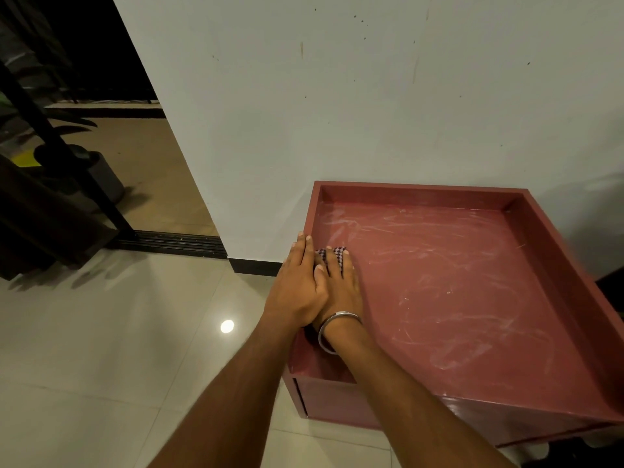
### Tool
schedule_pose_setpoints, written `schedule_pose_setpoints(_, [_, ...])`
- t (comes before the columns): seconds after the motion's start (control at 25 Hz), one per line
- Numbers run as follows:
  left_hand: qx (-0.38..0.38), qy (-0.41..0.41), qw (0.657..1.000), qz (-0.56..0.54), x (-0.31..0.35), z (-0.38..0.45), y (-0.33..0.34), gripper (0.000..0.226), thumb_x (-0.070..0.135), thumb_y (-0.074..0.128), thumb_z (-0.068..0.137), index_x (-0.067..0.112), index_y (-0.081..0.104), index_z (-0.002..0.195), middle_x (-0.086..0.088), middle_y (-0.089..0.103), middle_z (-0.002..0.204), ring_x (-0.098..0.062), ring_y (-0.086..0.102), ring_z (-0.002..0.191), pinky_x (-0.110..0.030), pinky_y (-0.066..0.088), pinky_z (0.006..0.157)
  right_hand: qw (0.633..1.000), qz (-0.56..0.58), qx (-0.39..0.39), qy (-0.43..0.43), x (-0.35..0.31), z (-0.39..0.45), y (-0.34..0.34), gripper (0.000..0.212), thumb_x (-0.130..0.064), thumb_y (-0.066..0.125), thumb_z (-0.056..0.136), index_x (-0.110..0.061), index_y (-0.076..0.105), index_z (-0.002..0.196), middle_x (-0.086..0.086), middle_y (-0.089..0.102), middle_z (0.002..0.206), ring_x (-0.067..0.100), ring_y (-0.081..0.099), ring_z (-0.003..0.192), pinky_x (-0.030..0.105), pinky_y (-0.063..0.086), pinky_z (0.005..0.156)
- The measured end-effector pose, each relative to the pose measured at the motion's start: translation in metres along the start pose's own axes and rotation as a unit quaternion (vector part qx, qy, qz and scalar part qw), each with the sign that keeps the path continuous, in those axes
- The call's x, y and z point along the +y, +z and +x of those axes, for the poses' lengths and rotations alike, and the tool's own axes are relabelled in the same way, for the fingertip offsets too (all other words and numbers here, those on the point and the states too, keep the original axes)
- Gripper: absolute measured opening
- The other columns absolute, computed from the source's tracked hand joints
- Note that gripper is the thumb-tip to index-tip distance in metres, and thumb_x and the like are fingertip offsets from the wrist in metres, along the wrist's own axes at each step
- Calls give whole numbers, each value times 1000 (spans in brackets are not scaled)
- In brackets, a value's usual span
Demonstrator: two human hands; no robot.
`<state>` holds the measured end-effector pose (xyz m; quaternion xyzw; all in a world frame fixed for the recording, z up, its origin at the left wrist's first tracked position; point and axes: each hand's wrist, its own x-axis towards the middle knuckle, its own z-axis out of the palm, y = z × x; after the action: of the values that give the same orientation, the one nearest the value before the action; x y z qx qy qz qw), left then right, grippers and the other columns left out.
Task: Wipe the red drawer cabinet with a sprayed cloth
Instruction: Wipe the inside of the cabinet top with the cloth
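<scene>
Both hands lie flat with fingers straight: my right hand presses the checked cloth, and my left hand overlaps it. The cloth sits against the left wall of the red drawer cabinet top. Streaked surface extends rightward, so I judge the stroke goes right.

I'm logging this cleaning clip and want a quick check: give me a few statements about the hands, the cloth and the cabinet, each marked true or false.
1. The left hand and right hand lie with straight fingers on a checkered cloth. True.
2. The bracelet is on the left wrist. False: it is on the right wrist.
3. The cloth lies by the right wall of the cabinet top. False: it lies by the left wall.
4. Pale streaks show on the recessed top. True.
5. The cabinet stands against a white wall. True.
</scene>
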<state>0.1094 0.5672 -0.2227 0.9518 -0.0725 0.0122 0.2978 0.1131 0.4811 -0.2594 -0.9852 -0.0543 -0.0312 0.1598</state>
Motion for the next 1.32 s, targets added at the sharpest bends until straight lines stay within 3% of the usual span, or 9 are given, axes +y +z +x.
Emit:
schedule_pose_setpoints(0.2, [2, 4, 1000, -4, 1, 1, 0, 60, 29, 28, 101, 15, 3, 154, 2, -4, 162, -9, -2, 148, -32, 7, 122, 997, 29, 17, 67, 16, 17, -5, 54, -36, 24, 100, -21, 8, 150, 2, 2, 160, 27, -8, 147, 42, 3, 121])
schedule_pose_setpoints(0.48, [-1, 6, 1000, 11, 1, 8, -1, 61, 31, 26, 100, 14, 5, 154, 0, -3, 162, -12, -1, 149, -32, 7, 122, 1000, 12, 2, 9, 9, 37, 0, 54, -30, 28, 101, -23, 8, 150, 1, 5, 160, 26, -4, 148, 41, 5, 121])
schedule_pose_setpoints(0.68, [-3, 2, 1000, 26, 5, 8, -2, 60, 30, 27, 101, 14, 3, 154, -1, -5, 162, -12, -3, 149, -33, 6, 123, 997, 38, 27, 66, 20, 54, -4, 52, -36, 24, 101, -21, 16, 150, 2, 10, 160, 27, -2, 148, 39, 4, 121])
schedule_pose_setpoints(0.8, [-6, 8, 1000, 25, 4, 11, -1, 63, 37, 24, 99, 14, 4, 154, -1, -3, 162, -12, -2, 149, -33, 6, 123, 1000, -4, 1, 28, 16, 68, 11, 55, -40, 24, 98, -23, 15, 149, 1, 14, 159, 27, 4, 148, 45, 10, 121])
schedule_pose_setpoints(0.96, [-3, 7, 1000, 29, 3, 13, -2, 63, 40, 23, 100, 15, 4, 154, -1, -3, 162, -12, -2, 149, -33, 5, 122, 1000, -18, -14, 16, 18, 76, 9, 61, -43, 10, 91, -24, 16, 148, 1, 18, 158, 26, 7, 148, 45, 11, 120])
schedule_pose_setpoints(1.16, [3, 4, 1000, 16, 5, 14, -2, 61, 37, 27, 101, 16, 4, 154, 1, -4, 162, -12, -2, 149, -31, 5, 122, 995, 28, 40, 88, 28, 86, -9, 51, -35, 23, 100, -20, 22, 149, 3, 16, 159, 28, 1, 147, 40, 3, 121])
schedule_pose_setpoints(1.32, [6, 11, 1000, 10, 3, 21, -1, 59, 34, 26, 100, 16, 8, 154, 1, -1, 162, -11, -1, 149, -31, 5, 122, 1000, 13, 3, 28, 20, 102, -2, 50, -38, 23, 101, -21, 23, 148, 3, 19, 158, 29, 4, 147, 41, 5, 121])
